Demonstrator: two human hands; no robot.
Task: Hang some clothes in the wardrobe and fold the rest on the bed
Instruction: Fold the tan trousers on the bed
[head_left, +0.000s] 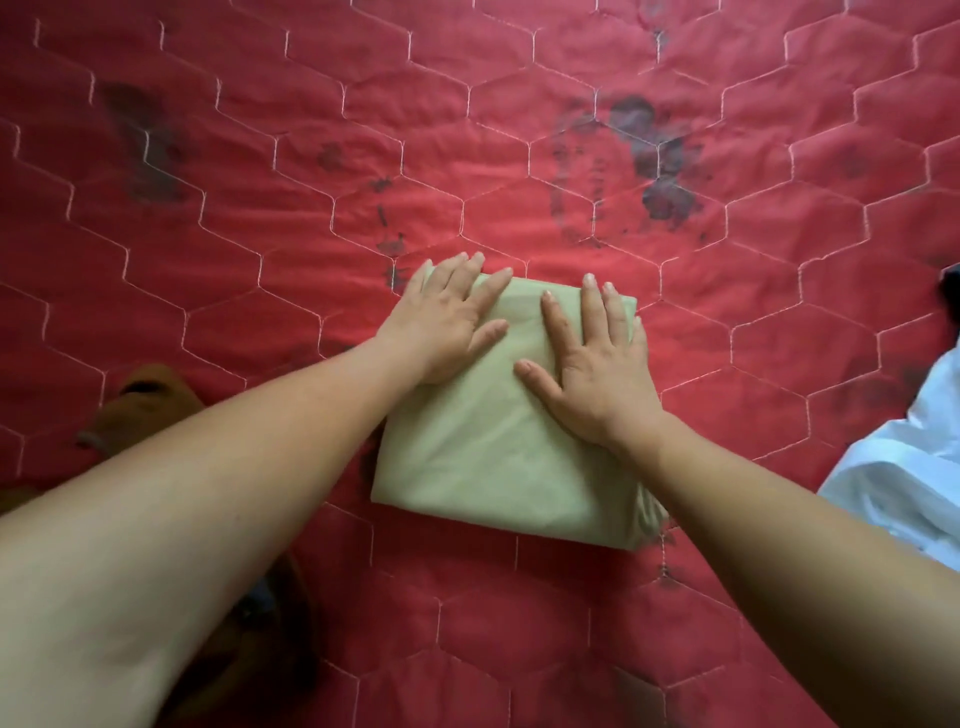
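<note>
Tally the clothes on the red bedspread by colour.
Pale green: 1, the folded cloth, pressed flat by the left hand and right hand.
White: 1, the white garment at the right edge.
Brown: 1, the brown garment at the left.
Total: 3.
The dark scrap at far right is too cut off to count.

Soft even daylight, wide-angle edge distortion
</note>
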